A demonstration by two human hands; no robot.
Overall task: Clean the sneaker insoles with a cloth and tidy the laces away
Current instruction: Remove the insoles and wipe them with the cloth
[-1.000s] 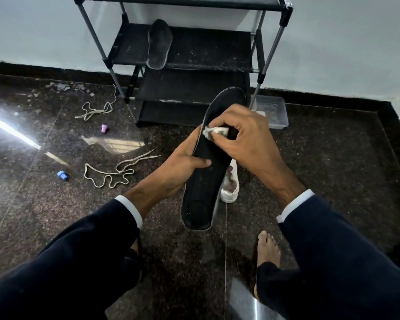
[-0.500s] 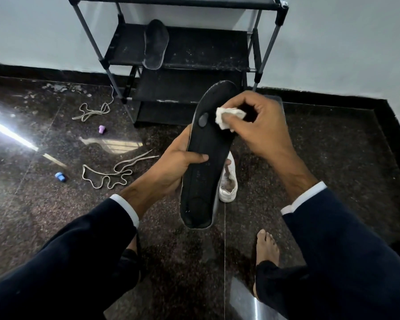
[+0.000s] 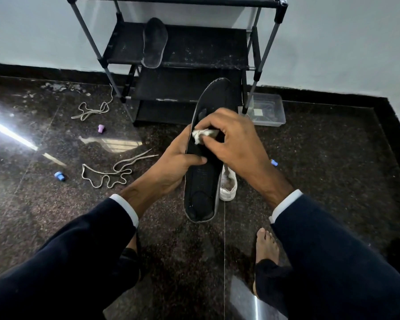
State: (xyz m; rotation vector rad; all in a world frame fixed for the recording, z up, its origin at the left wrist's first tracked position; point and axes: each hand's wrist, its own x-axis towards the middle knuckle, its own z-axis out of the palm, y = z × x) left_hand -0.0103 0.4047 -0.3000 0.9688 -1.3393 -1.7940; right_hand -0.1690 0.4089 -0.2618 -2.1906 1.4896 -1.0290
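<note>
1. Your left hand (image 3: 171, 167) grips the black insole (image 3: 203, 181), held above the floor.
2. Your right hand (image 3: 236, 142) pinches the white cloth (image 3: 200, 135) against the insole's middle.
3. Two laces (image 3: 106, 174) lie on the floor (image 3: 333, 158), left.

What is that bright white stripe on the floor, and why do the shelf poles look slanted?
Head view: the stripe is glare from a light reflecting off the shiny floor; the wide-angle lens tilts the shoe rack poles outward.
</note>
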